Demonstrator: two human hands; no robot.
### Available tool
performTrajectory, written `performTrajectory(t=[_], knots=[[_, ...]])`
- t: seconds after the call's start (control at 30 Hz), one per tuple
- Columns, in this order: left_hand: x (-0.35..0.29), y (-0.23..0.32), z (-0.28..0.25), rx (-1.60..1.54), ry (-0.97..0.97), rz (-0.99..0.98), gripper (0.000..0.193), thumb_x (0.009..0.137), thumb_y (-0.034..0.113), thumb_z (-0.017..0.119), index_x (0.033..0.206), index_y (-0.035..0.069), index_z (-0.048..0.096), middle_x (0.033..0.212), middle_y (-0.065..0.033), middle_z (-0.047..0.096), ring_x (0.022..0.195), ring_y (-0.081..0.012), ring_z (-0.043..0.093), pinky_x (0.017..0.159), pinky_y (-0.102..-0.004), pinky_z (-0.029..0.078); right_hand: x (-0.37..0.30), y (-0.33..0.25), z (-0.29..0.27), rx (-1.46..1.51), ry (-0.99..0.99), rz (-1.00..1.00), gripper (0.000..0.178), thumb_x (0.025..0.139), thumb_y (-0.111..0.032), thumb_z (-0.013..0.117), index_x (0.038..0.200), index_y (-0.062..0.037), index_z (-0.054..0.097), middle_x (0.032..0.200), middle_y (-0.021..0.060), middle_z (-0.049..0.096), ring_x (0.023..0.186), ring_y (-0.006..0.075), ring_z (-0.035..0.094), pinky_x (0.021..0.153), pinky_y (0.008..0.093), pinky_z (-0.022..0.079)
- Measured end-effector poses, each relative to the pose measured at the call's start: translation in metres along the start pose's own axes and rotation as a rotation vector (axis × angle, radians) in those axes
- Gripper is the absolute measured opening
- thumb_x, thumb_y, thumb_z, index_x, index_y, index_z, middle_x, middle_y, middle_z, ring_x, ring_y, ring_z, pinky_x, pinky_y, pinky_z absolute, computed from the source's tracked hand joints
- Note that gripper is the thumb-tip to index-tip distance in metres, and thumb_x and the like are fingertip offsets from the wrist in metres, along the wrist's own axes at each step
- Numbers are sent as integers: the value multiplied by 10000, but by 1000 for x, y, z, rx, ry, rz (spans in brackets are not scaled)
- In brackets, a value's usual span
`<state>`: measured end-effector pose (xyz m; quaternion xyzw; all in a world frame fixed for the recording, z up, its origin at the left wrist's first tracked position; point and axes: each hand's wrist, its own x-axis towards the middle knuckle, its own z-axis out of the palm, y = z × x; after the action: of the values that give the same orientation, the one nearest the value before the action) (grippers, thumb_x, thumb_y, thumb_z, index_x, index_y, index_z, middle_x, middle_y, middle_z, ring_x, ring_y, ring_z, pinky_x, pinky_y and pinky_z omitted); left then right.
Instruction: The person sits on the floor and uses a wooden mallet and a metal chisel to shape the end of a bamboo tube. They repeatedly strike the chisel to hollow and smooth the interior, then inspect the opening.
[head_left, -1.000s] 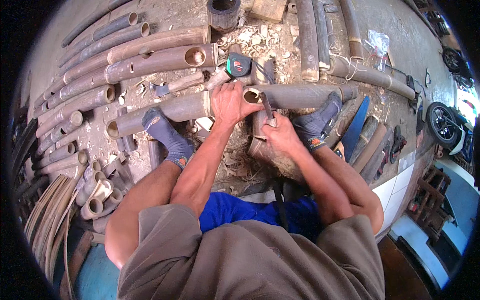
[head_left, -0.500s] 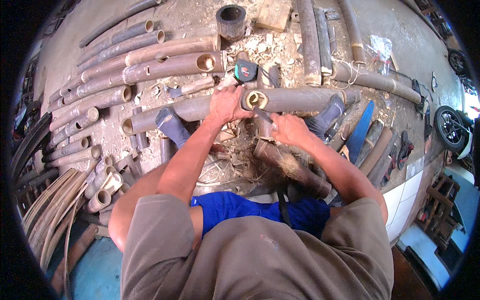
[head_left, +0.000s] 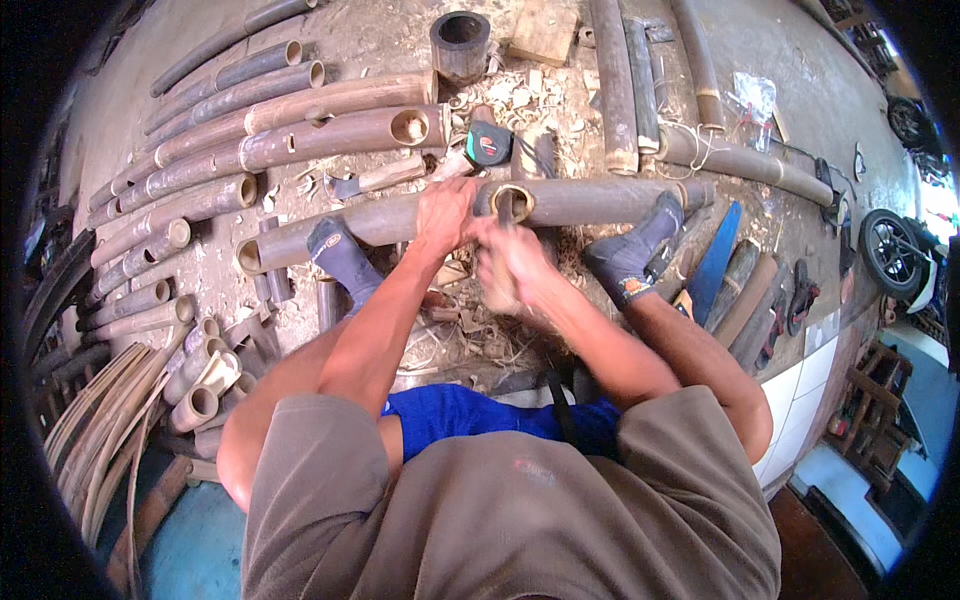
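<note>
A long grey-brown bamboo pole [head_left: 600,202] lies crosswise before me, with a round hole [head_left: 514,204] cut in its upper side. My left hand [head_left: 447,212] is closed over the pole just left of the hole. Close by on the near side, my right hand [head_left: 508,262] is closed round a knife, smeared by motion. Its dark blade [head_left: 505,214] points up at the hole; how deep the tip reaches cannot be made out. My two socked feet [head_left: 345,255] rest against the pole on either side. A black and green tape measure [head_left: 488,144] sits just beyond it.
Several cut bamboo poles [head_left: 340,133] lie at the left, with split strips [head_left: 95,430] nearer me. More poles [head_left: 612,90] lie at the far right. A blue-bladed saw [head_left: 718,265] is by my right leg. Wood shavings [head_left: 515,90] and an upright bamboo section [head_left: 460,48] lie beyond.
My right hand has moved left and toward me, turning the knife from pointing leftward to pointing away from me. My right foot has shifted slightly left. My left hand stays on the pole.
</note>
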<state>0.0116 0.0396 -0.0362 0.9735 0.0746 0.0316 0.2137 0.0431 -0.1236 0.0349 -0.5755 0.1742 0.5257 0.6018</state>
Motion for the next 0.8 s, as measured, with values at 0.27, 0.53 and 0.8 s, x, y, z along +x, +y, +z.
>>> performTrajectory(t=[0.27, 0.53, 0.8], knots=[[-4, 7, -1, -17, 16, 133, 863, 752, 653, 733, 1390, 88, 599, 1333, -151, 656, 1265, -349, 595, 1053, -500, 454, -11, 1, -28, -752, 74, -132, 277, 902, -245, 639, 1070, -27, 662, 861, 170, 711, 828, 343, 709, 759, 472, 576], [-7, 2, -7, -198, -4, -21, 592, 792, 457, 786, 1276, 131, 687, 1206, -124, 728, 1148, -345, 663, 1019, -462, 482, 7, -9, 14, 293, -31, 56, 129, 932, -183, 653, 917, -77, 582, 690, 52, 574, 546, 216, 572, 538, 382, 532], [-6, 0, -1, -222, 54, 6, 614, 766, 411, 835, 1284, 115, 689, 1211, -141, 732, 1177, -340, 665, 1025, -459, 488, -4, 10, -3, -228, 60, -63, 184, 936, -215, 644, 948, -39, 592, 650, 81, 578, 511, 238, 582, 508, 438, 528]])
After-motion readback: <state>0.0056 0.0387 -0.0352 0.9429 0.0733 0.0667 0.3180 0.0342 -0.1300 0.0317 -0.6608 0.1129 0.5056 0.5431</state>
